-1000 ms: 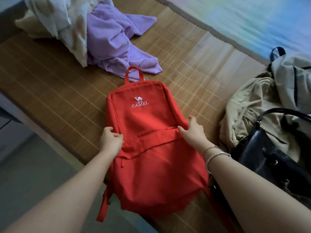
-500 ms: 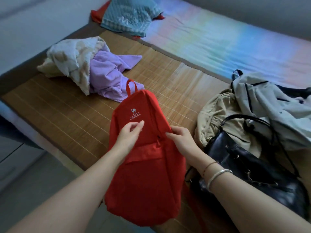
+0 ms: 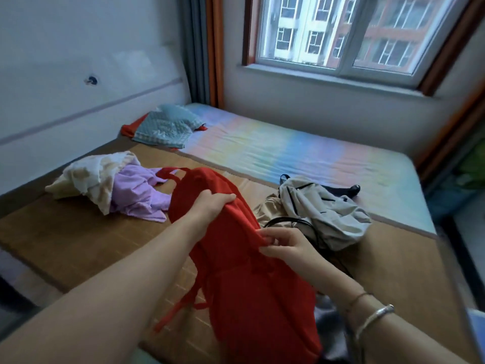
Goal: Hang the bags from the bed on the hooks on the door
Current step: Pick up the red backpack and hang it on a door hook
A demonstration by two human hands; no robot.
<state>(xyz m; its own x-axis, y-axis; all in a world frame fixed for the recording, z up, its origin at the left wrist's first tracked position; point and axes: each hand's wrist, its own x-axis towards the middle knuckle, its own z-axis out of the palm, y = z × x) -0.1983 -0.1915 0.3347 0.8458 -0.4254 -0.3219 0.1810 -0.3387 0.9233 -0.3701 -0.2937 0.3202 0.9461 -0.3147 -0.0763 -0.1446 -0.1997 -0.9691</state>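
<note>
We note the red fabric backpack now lifted off the woven bamboo mat on the bed; a second ago it lay flat on the mat with its white logo facing up. The logo side is no longer visible; we see plain red cloth and thin red straps trailing from its lower left side. Its top loop handle sits at the upper left, above the lilac cloth.

Left hand: grip clenched over the backpack's upper edge, fingers curled across the fabric. Earlier it pressed on the bag's left side.

Right hand: thumb and fingers pinch a fold at the backpack's right edge. Two bracelets sit on that wrist.

The camera view has risen since the earlier frames: the window, the white wall and the curtain edge now show, as does the pastel rainbow sheet on the far half of the bed.

Unchanged on the bed: the cream patterned cloth touching the lilac one, the teal quilted pillow at the head, the grey backpack lying over a beige bag. The black handbag is mostly hidden behind the red backpack; only its black handle shows clearly.
</note>
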